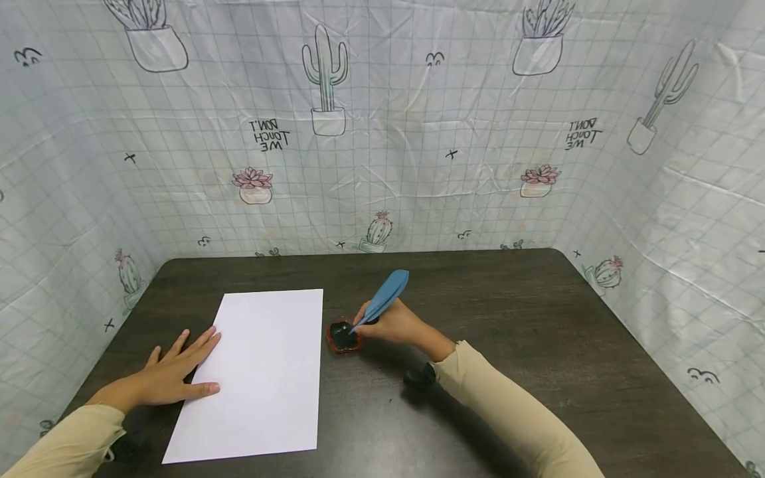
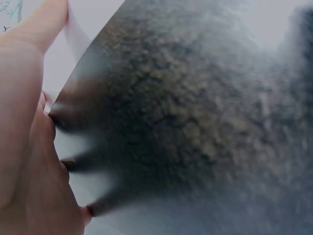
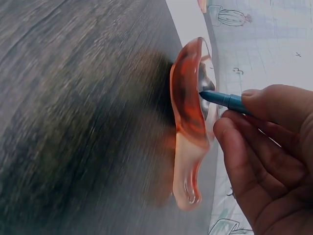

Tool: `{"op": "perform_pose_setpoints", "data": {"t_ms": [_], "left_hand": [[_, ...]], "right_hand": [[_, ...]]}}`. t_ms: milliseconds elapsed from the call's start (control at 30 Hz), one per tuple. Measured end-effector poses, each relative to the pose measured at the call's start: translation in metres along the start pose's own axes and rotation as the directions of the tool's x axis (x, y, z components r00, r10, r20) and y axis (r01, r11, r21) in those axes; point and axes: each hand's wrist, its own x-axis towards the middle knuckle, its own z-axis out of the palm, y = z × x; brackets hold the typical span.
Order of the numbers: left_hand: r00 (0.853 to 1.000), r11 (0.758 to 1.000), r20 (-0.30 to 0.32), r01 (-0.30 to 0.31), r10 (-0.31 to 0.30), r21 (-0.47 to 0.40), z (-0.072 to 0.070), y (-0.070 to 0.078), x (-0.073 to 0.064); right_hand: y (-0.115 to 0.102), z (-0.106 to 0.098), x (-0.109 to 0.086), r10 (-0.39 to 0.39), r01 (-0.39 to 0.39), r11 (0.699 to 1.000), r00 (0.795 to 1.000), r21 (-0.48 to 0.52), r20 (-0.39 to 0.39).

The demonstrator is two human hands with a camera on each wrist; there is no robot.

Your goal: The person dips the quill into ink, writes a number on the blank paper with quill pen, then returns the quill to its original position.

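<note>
My right hand (image 1: 397, 325) pinches a blue feather quill pen (image 1: 385, 294) between thumb and fingers. Its feather slants up to the right. Below the pen sits a small translucent red-orange dish (image 1: 346, 350) holding something dark, perhaps ink. In the right wrist view the pen's dark tip (image 3: 210, 95) is at the rim of the dish (image 3: 185, 98); whether it touches cannot be told. My left hand (image 1: 170, 377) lies with fingers spread at the left edge of a blank white sheet of paper (image 1: 257, 372), fingertips and thumb on it.
The dark wood-look table (image 1: 508, 318) stretches to the right of the dish. A white grid-patterned curtain (image 1: 394, 133) with drawn cacti hangs behind and at both sides. A black device (image 1: 420, 377) is on the right wrist.
</note>
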Motion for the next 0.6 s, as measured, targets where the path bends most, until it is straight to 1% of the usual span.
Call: {"op": "perform_pose_setpoints", "data": {"t_ms": [333,600], "left_hand": [[1.0,1.0,0.004,-0.001,0.001,-0.003,-0.0001,-0.0014,0.0007],[1.0,1.0,0.011,-0.009,0.01,-0.029,-0.0009,-0.0015,0.0008]], "right_hand": [[-0.0026,0.0038,0.0044,-0.007,0.007,0.999,1.0,-0.04,0.021],[-0.0049,0.0027,0.0054,-0.002,0.004,0.997,1.0,-0.072,0.028]]}}
